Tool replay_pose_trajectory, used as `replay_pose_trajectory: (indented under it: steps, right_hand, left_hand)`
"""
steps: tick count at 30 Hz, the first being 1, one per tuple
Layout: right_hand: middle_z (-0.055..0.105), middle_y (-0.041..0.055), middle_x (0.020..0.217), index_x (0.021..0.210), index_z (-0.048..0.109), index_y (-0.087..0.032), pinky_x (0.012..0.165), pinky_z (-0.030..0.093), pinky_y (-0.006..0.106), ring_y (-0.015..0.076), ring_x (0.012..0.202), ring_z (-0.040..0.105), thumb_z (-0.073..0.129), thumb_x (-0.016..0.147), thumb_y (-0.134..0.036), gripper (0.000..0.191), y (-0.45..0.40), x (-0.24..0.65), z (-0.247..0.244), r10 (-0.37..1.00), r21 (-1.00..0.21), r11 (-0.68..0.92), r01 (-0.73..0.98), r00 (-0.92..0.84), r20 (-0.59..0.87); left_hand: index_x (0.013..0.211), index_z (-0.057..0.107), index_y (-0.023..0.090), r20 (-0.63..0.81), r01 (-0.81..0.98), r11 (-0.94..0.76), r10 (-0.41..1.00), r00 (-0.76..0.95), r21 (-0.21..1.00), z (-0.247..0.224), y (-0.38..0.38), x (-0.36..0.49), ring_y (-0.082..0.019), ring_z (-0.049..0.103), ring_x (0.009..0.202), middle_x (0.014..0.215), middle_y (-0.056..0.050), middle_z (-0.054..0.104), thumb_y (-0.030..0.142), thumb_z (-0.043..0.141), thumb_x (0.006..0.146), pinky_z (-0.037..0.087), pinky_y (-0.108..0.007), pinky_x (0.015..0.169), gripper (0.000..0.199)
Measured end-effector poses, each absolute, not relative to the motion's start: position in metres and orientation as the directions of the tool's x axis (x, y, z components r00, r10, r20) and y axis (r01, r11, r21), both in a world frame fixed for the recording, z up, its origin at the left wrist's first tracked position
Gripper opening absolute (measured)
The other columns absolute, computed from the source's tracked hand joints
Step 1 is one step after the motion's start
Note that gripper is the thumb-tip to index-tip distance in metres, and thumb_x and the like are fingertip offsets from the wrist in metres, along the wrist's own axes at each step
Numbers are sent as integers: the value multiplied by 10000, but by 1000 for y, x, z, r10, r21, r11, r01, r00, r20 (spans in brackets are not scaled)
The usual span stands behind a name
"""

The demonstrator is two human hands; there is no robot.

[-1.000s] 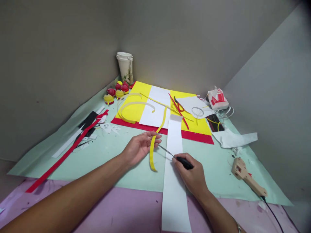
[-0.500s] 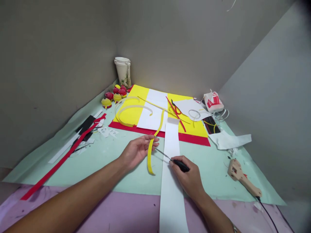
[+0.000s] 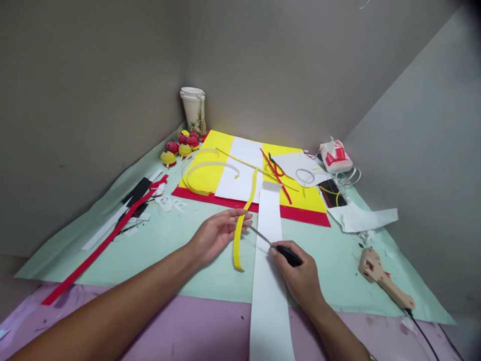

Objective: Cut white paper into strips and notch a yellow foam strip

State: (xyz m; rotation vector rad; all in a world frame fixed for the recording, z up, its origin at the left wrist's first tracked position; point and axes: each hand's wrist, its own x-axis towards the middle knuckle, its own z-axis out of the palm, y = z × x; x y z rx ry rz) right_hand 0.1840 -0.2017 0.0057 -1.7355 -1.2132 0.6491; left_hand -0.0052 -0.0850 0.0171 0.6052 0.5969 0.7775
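Observation:
My left hand (image 3: pixel 221 231) is closed on a yellow corrugated paper strip (image 3: pixel 238 245), pinching it near the fingertips. The strip's lower end hangs free and curls, while its upper part reaches back over the coloured sheets. In my right hand (image 3: pixel 298 271) is a black-handled tool (image 3: pixel 287 254) with a thin metal shaft, too small to tell its exact kind. Its tip points left and meets the left fingertips beside the strip; whether it touches the paper is hidden. Under the tool and right hand runs a long white paper strip (image 3: pixel 268 286) toward me.
Yellow, white and red sheets (image 3: pixel 300 200) lie at the back, with curled strips on top. A glue gun (image 3: pixel 385 281) rests at right. Small red and yellow lantern-like pieces (image 3: pixel 168 159) and a white cup (image 3: pixel 194 110) stand back left. A red strip (image 3: pixel 101 245) lies at left.
The whole view has shifted a little, so everything appears slightly farther right. Both hands keep the same grip on the yellow strip and the tool.

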Motion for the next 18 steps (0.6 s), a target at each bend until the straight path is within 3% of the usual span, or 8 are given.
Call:
replay_pose_trajectory:
  steps: [10,18]
  right_hand:
    - [737,23,833,846,700,-225,752,516,300,226,816,648,652,795,-362,153,-203,183,6,932,-876,-152,458,362,28]
    - [734,17,818,849,699,-225,735,517,283,215,797,649,644,801,-350,145,-203,183,5,939,-873,-133,469,340,40]
  left_hand:
    - [1078,654,110,-245,-385,544,761,601,745,15,-88,-5,-203,636,1064,1240,-153,631,-16,581,751,500,-259,877,357]
    - [1115,618,140,-252,-361,529,768,589,768,16,-88,-4,-224,640,1073,1250,-147,624,21,634,751,480,-300,922,383]
